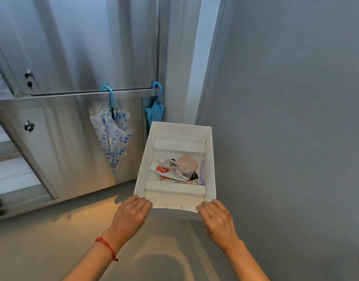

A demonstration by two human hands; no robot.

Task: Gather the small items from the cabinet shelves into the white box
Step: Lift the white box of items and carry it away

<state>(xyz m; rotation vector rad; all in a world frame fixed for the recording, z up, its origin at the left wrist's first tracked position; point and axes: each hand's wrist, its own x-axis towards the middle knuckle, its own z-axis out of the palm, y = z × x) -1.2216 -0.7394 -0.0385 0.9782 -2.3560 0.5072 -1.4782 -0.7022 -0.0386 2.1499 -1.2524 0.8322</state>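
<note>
The white box (143, 159) is held up above the floor, right of centre. My left hand (133, 212) grips its near left corner and my right hand (216, 217) grips its near right corner, fingers curled under the edge. Inside lie a white tube with a red label (166, 171), a clear plastic piece (174, 165), a pink case (187, 162), a purple stick (202, 173) and a few smaller bits. White cardboard flaps cross the box at its near and far ends.
A metal cabinet (73, 57) with sliding doors fills the left; open shelf gaps show at the far left edge. A white umbrella with blue dots (111, 134) and a blue umbrella (155, 112) hang from its rail. A grey wall (286, 98) stands at right.
</note>
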